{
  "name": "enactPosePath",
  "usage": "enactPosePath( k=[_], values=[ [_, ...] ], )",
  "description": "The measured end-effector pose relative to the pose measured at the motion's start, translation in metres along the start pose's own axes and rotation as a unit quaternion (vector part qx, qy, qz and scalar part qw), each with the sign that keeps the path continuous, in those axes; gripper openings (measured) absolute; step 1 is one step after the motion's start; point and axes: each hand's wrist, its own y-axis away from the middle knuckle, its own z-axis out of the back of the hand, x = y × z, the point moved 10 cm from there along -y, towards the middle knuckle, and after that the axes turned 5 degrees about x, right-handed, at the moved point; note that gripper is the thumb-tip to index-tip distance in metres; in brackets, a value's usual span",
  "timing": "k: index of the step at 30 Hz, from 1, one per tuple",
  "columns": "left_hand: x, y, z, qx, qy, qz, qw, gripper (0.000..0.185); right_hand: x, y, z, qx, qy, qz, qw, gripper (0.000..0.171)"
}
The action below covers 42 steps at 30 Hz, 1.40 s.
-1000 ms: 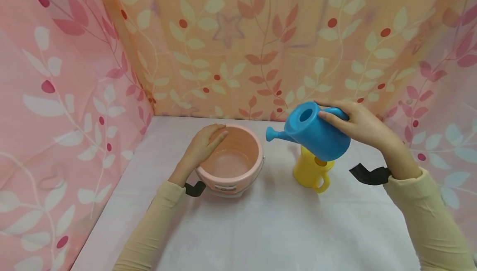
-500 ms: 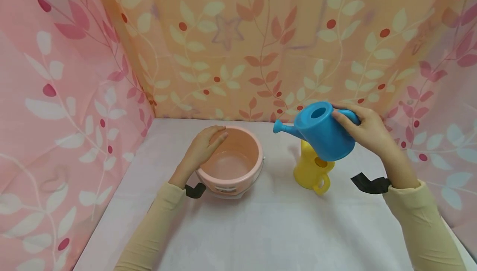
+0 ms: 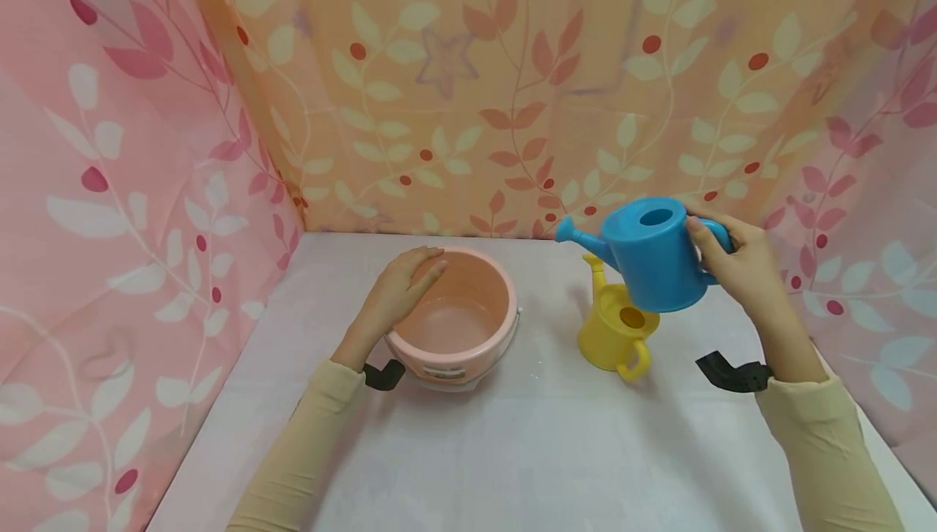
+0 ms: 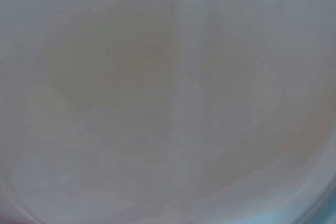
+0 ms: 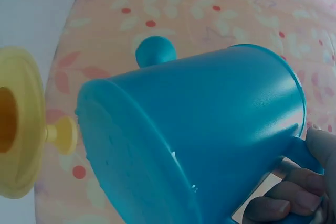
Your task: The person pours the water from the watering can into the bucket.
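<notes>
While patterned cloth (image 3: pixel 439 141) hangs behind the far edge, one white bench (image 3: pixel 468 459) carries everything before me. One pink bucket (image 3: pixel 476 365) stands upright on it, left of the middle and near the far edge. My left grip (image 3: pixel 395 292) rests on the left of its rim, fingers relaxed, not visibly curled round it. One blue watering can (image 3: pixel 651 259) hangs in the air towards the bench's far right corner; my right grip (image 3: pixel 739 263) is wrapped firmly round its handle. The relation that matters, I judge, is can to bucket: the bucket lies well off to my right grip's left, and the can's long axis, handle to spout, runs roughly along the far edge, spout leftward. My left grip is nearer the bucket. One yellow watering can (image 3: pixel 611 337), smaller-looking, stands on the bench just below the blue one, its spout to the far edge and its handle to the near edge. That makes two cans, one bucket. Smallest are a few drops (image 3: pixel 538 364) on the bench, too tiny to count.
</notes>
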Motion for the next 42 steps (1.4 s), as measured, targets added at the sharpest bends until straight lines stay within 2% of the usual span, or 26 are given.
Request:
enactPosePath(
  k=[8,12,24,29,32,36,42],
  values=[
    [-0.001,0.000,0.000,-0.001,0.000,0.002,1.0000,0.057,-0.014,0.005,0.013,-0.071,-0.042,0.019,0.996,0.040],
    [0.000,0.000,-0.001,0.000,0.001,0.002,1.0000,0.057,-0.021,0.006,0.016,-0.091,-0.065,0.028,0.993,0.037],
    [0.000,0.000,0.000,0.000,0.001,0.005,1.0000,0.058,-0.044,0.012,0.023,-0.148,-0.101,-0.003,0.984,0.036],
    [0.000,0.000,0.000,0.001,-0.001,0.005,1.0000,0.058,-0.052,0.014,0.027,-0.184,-0.143,-0.004,0.973,0.030],
    [0.000,0.000,-0.001,0.001,0.001,0.003,1.0000,0.058,-0.057,0.015,0.028,-0.194,-0.201,0.006,0.960,0.025],
    [0.000,0.000,-0.001,0.000,0.003,0.002,1.0000,0.057,-0.064,0.015,0.029,-0.204,-0.253,0.022,0.946,0.025],
    [-0.001,0.000,0.000,0.001,0.000,0.004,1.0000,0.057,-0.069,0.017,0.029,-0.215,-0.275,0.043,0.936,0.027]
  ],
)
